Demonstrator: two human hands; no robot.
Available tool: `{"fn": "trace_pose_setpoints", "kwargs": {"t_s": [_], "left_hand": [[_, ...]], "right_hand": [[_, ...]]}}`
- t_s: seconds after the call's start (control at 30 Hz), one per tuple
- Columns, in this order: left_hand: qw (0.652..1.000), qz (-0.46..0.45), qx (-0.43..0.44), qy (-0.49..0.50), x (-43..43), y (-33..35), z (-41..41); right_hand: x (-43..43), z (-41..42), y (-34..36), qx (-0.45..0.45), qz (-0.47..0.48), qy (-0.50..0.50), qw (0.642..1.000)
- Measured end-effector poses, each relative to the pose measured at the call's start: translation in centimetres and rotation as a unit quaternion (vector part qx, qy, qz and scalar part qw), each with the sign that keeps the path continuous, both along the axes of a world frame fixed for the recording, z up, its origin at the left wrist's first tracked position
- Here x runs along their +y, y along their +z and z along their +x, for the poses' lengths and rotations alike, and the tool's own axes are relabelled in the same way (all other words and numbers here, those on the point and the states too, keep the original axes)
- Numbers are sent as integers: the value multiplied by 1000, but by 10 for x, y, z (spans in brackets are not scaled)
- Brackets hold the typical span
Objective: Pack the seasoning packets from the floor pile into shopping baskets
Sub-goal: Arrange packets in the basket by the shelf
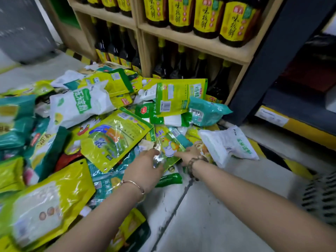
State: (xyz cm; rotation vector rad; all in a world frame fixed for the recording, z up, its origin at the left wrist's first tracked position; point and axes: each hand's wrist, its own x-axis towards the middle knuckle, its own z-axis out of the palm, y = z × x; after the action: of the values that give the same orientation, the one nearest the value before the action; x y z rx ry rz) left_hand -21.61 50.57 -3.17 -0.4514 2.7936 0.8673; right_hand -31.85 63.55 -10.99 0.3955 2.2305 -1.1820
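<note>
A big pile of seasoning packets, yellow, green, teal and white, covers the floor on the left and centre. Both my hands reach into its near right edge. My left hand and my right hand both hold a small yellow-green packet with a shiny clear part, one hand at each side of it. A large yellow packet lies just left of it, and a white packet lies to its right. The dark mesh at the far right edge may be a shopping basket.
A wooden shelf with dark sauce bottles stands behind the pile. A dark upright post and yellow-black floor striping lie to the right. Bare grey floor stretches under my arms.
</note>
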Motion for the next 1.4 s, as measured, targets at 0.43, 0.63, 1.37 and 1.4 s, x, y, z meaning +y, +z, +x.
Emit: {"fn": "trace_pose_setpoints", "kwargs": {"t_s": [0.43,0.63,1.37,1.4], "left_hand": [[927,293,8,233,-2,-36,32],[791,488,-9,368,6,-44,39],[768,551,-118,305,22,-42,32],[770,548,-118,305,22,-42,31]], "right_hand": [[0,16,-22,12,-264,-167,950],[74,54,-15,11,-389,-213,896],[124,2,14,-108,-312,-461,824],[123,-4,16,-104,-311,-471,819]]}}
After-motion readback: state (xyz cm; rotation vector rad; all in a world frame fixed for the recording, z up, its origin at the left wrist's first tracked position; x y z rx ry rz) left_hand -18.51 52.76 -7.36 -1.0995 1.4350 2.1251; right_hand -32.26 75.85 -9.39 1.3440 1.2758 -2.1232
